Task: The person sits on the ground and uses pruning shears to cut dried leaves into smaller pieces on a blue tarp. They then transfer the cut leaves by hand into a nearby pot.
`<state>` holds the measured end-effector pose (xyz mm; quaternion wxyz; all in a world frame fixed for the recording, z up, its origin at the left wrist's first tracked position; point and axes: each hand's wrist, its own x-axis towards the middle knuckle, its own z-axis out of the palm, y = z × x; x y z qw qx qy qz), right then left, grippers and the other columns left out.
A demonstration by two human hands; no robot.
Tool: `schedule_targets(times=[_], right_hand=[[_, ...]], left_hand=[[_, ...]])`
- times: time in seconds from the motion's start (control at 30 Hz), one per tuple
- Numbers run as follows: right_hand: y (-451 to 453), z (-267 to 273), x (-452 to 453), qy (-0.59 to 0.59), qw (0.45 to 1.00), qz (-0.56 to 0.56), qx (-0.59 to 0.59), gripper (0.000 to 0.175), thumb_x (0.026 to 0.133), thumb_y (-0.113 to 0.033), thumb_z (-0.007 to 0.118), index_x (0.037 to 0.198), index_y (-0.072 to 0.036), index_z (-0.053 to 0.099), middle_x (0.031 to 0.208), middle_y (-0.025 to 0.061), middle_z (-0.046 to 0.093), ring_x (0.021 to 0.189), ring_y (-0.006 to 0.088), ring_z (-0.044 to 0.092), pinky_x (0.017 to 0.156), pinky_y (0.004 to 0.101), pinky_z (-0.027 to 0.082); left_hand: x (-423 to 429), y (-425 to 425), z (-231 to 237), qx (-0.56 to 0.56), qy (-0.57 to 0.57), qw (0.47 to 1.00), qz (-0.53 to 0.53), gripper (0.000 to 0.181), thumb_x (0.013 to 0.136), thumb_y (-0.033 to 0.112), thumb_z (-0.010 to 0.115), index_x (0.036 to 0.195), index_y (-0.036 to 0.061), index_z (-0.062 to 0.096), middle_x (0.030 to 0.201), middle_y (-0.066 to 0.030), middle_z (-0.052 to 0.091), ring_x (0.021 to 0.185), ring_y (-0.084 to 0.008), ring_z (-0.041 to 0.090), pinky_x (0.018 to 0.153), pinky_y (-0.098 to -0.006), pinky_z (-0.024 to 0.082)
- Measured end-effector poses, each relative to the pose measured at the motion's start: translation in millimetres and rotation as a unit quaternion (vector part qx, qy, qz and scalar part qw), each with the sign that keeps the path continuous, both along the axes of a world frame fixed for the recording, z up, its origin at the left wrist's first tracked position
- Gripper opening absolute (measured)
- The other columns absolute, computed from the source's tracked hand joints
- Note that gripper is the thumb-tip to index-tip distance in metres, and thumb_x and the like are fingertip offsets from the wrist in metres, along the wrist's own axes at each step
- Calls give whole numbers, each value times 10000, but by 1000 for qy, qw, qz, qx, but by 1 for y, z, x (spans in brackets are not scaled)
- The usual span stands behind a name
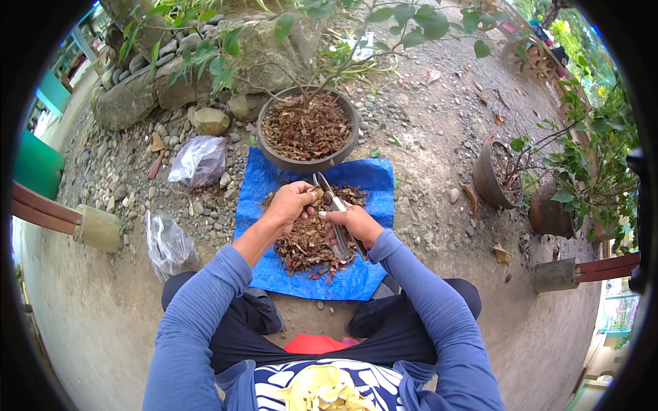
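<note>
My right hand [353, 222] grips a pair of pruning shears [335, 203], with the blades pointing away from me. My left hand [292, 205] pinches what looks like a dry brown leaf [318, 194] beside the blades; the fingers partly hide it. Both hands are above a heap of chopped dry leaves [308, 251] on a blue tarp [370, 180]. Just beyond the hands, a round pot [308, 165] full of similar leaf pieces stands at the tarp's far edge, with a leafy branching plant [329, 77] rising from it.
Two clear plastic bags, one holding something dark [199, 160] and one crumpled [168, 244], lie on the gravel at left. Large stones [126, 100] border the back left. Potted plants [496, 174] stand at right. Posts with concrete bases [98, 228] flank both sides.
</note>
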<state>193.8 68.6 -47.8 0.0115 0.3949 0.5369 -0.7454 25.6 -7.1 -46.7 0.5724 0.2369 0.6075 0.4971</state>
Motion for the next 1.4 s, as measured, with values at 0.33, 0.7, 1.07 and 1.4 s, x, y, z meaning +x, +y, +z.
schedule_targets(times=[0.33,0.7,1.07,1.4], right_hand=[[9,-16,1,-48,981,41,182,445,771,-395,696,930,9,599,740,84,620,659,217,620,624,332,498],[6,-2,2,-99,868,153,462,624,683,-467,678,979,59,520,1031,248,533,1003,367,521,886,425,421],[-1,-5,6,-123,828,114,535,529,689,-441,689,883,24,526,921,213,552,919,357,535,816,422,432],[5,4,3,-162,884,74,432,525,682,-506,712,755,2,605,692,168,633,659,302,626,624,387,478]], left_hand=[[-3,3,-6,16,-48,997,57,90,919,95,551,971,23,563,757,-9,581,580,-64,531,486,-190,428],[-4,-2,-11,-14,-44,998,34,74,901,26,524,941,3,581,774,-42,610,575,-90,568,481,-202,469],[1,-3,-4,-19,3,1000,0,114,871,-18,505,963,-24,572,765,-60,609,579,-104,569,476,-215,469],[1,0,5,-10,-142,984,105,90,893,68,561,939,-3,592,733,-24,590,569,-95,555,523,-215,483]])
